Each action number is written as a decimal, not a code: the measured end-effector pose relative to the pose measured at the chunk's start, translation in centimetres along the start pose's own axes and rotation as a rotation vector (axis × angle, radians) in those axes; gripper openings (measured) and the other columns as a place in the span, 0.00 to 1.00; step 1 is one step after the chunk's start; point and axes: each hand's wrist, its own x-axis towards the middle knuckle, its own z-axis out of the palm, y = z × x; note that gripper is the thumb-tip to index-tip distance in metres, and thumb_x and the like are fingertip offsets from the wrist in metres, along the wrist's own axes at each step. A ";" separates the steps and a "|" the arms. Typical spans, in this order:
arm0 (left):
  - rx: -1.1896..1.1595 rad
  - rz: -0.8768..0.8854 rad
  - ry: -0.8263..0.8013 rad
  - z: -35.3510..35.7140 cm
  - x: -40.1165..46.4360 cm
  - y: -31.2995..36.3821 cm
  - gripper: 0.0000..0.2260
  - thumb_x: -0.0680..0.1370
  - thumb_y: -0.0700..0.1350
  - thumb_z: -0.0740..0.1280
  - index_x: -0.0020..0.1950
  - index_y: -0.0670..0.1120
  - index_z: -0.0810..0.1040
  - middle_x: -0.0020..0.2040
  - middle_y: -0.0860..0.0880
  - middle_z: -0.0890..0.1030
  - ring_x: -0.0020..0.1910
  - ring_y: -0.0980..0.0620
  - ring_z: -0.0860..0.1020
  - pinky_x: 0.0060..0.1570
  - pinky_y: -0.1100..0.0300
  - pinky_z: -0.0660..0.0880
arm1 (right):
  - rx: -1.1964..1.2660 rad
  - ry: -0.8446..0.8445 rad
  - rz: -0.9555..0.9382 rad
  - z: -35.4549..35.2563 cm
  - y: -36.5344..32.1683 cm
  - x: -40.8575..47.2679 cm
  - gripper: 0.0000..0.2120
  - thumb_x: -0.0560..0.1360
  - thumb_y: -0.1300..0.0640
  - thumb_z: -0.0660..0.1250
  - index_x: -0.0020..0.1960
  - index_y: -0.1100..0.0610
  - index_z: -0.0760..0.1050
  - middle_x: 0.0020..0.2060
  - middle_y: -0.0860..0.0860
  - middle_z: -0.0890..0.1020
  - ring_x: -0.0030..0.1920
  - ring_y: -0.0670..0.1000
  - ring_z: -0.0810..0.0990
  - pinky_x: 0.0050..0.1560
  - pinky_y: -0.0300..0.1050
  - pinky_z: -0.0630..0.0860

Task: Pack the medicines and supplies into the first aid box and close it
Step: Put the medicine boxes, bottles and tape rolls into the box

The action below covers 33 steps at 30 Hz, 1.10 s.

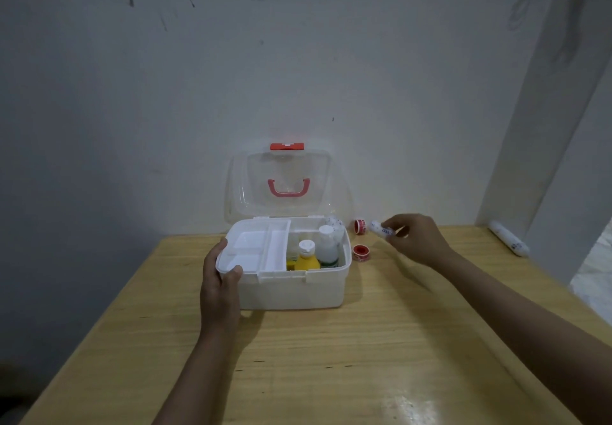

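The white first aid box (291,292) stands open on the wooden table, its clear lid (288,186) with a red handle leaning back against the wall. A white inner tray (255,249) covers the box's left half. On the right side stand a yellow bottle (306,257) and a taller white bottle (327,246). My left hand (221,279) grips the box's front left corner. My right hand (412,239) holds a small white roll with blue print (381,228) above the table, right of the box. Two red tape rolls (361,226) (360,252) lie beside the box.
A long white wrapped roll (508,242) lies at the table's far right edge against the wall. The wall stands right behind the box. Bare wooden table surface (331,358) stretches toward me.
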 end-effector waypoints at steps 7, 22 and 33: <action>0.010 0.019 -0.003 -0.2 -0.2 0.6 0.24 0.69 0.49 0.60 0.66 0.54 0.68 0.62 0.53 0.72 0.56 0.56 0.72 0.45 0.67 0.71 | 0.255 -0.003 -0.207 -3.3 -10.4 0.0 0.10 0.70 0.55 0.72 0.51 0.54 0.82 0.43 0.46 0.84 0.41 0.44 0.83 0.43 0.40 0.81; 0.009 -0.020 -0.144 -2.5 0.3 1.2 0.21 0.69 0.49 0.67 0.62 0.58 0.71 0.58 0.59 0.76 0.56 0.55 0.77 0.48 0.60 0.75 | -0.103 -0.477 -0.450 6.3 -21.2 -0.3 0.09 0.71 0.58 0.71 0.51 0.58 0.83 0.50 0.52 0.85 0.44 0.45 0.76 0.44 0.35 0.71; -0.027 0.013 -0.103 -1.9 0.1 0.7 0.23 0.69 0.48 0.65 0.64 0.55 0.70 0.59 0.59 0.75 0.56 0.58 0.76 0.44 0.66 0.75 | 0.221 0.002 -0.028 -0.4 -9.7 2.5 0.07 0.72 0.62 0.70 0.49 0.58 0.83 0.43 0.51 0.84 0.43 0.47 0.80 0.49 0.41 0.76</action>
